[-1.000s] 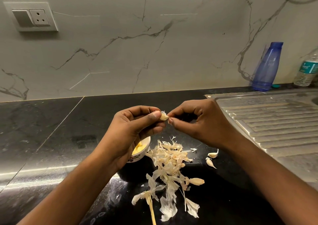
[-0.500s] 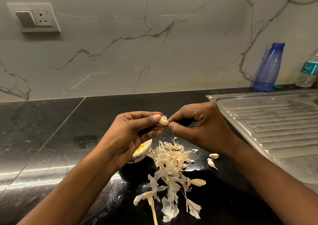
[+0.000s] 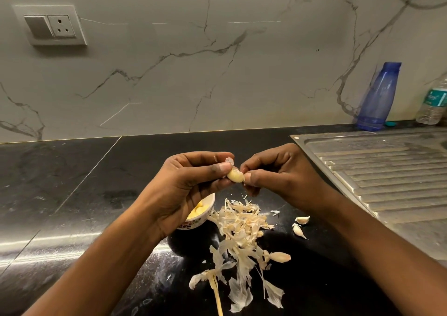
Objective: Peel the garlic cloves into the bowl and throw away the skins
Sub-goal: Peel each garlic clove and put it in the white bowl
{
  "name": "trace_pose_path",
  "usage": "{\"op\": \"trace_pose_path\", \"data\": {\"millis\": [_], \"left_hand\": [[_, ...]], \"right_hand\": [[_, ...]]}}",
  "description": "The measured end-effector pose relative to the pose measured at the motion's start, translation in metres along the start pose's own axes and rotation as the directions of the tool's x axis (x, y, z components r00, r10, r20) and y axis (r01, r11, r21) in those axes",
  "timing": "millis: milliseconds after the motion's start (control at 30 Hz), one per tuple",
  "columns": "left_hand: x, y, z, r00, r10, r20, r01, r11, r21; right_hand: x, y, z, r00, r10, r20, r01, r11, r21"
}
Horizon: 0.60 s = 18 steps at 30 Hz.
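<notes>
a: our left hand [image 3: 191,185] and right hand [image 3: 283,177] meet, both pinching the garlic clove [image 3: 235,175] in the air near the bowl [image 3: 196,224].
b: it looks nearly bare and slick; a hard tug could drop it into the skins [image 3: 242,228].
a: open counter [image 3: 72,194] lies left; the drainboard [image 3: 387,170] edge hems us in on the right.

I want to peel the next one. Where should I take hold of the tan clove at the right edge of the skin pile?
Pinch the tan clove across its plump middle, coming down from its right. It lies flat on the counter, pointed tip rightward, and its left end meets the skin pile, so that side is crowded.
</notes>
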State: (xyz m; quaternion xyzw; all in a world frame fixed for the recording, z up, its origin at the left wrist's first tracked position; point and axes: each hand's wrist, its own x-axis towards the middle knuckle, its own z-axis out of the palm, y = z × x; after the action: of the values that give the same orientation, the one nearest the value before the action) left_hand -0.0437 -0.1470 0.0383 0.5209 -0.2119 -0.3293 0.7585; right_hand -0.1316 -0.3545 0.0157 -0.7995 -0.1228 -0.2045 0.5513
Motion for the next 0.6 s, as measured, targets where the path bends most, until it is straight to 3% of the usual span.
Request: {"op": "trace_pose_path", "data": {"millis": [167,367,600], "left_hand": [[0.0011,-0.0027,-0.0010,1.000,-0.001,0.001,0.001,1.000,0.006],[0.0023,-0.0027,0.0001,0.995,0.079,-0.054,-0.070,0.985,0.156],[-0.0004,-0.0025,0.0018,0.998,0.068,0.006,-0.067,0.969,0.237]], "right_hand": [[-0.0005,0.0001,-0.0035,0.998,0.033,-0.049,-0.037,0.996,-0.077],[-0.0003,-0.0014,-0.0039,0.997,0.051,-0.052,-0.057,0.991,-0.124],[-0.0001,-0.0045,-0.0084,0.986,0.035,-0.164,-0.055,0.992,-0.116]]}}
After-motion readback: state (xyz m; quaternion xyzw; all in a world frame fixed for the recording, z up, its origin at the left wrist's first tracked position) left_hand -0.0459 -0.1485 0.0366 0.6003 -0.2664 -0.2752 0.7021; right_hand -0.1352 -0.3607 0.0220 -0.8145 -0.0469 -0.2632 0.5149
